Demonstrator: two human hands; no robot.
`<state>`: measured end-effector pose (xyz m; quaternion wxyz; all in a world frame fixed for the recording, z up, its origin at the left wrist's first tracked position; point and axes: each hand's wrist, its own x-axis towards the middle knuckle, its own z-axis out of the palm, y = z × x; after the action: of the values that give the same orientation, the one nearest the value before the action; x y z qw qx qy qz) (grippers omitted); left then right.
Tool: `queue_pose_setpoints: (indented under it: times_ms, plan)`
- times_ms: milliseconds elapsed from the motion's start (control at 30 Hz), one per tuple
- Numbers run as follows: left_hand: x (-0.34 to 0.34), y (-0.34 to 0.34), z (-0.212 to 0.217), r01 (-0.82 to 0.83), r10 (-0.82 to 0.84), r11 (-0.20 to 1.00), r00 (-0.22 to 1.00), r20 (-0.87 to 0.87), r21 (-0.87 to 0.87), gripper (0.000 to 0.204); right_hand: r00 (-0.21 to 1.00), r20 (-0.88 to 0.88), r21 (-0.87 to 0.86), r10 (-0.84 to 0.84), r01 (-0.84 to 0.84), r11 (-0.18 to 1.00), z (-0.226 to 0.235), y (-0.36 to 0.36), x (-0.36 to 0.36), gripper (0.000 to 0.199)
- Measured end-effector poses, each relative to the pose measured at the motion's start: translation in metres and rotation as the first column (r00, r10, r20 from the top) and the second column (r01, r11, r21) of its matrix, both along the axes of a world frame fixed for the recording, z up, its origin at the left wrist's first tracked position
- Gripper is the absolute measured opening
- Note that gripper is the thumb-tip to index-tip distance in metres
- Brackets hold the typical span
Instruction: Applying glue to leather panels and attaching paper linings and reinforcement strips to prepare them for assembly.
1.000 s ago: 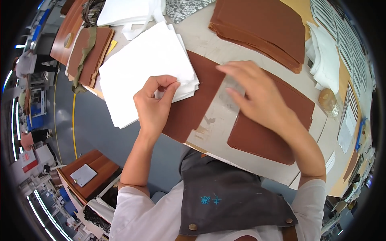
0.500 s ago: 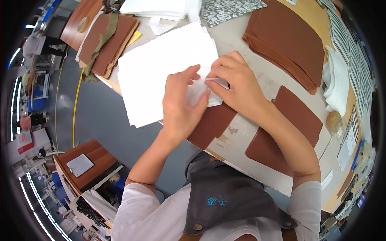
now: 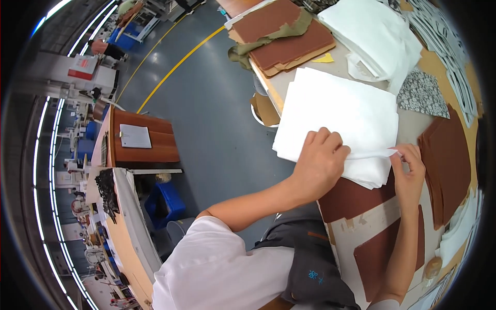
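A stack of thin white sheets [image 3: 343,106] lies on the table, with its near end toward me. My left hand [image 3: 323,165] is closed at the near edge of the top sheet, its fingers curled and pressed on it; the fingertips are partly hidden. Farther right, my right hand [image 3: 409,168] pinches the slightly lifted corner of that sheet between thumb and fingers. The sheet's edge runs between both hands. Under the stack's near end lies a dark brown panel [image 3: 356,199]. A second brown panel [image 3: 380,256] lies by my right forearm.
A brown stack [image 3: 448,165] stands at the right, beside a grey floral piece [image 3: 424,94]. Behind lie a white cloth bundle [image 3: 374,36] and brown pieces [image 3: 289,49] with an olive strip. A clipboard [image 3: 135,136] rests on a wooden table [image 3: 144,155] at left.
My view has turned left, so the table sits farther right. My left hand has gone from spread fingers to closed on the sheet. My hands are farther apart, the right still pinching.
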<state>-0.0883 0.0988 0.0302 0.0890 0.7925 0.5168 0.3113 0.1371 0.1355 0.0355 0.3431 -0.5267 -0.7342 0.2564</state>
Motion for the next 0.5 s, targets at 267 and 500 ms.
queue_pose_setpoints:
  times_ms: [267, 500]
  plan:
    - [-0.082, 0.016, 0.016, -0.184, 0.196, 0.970, 0.978, 0.067, -0.158, 0.025, 0.984, -0.135, -0.022, -0.119, 0.117, 0.993, -0.013, 0.007, 0.011, 0.013]
    - [-0.097, 0.059, -0.007, -0.293, 0.444, 0.877, 0.797, 0.408, -0.382, 0.024, 0.971, 0.007, 0.019, -0.237, 0.237, 0.971, -0.014, 0.040, -0.008, 0.015]
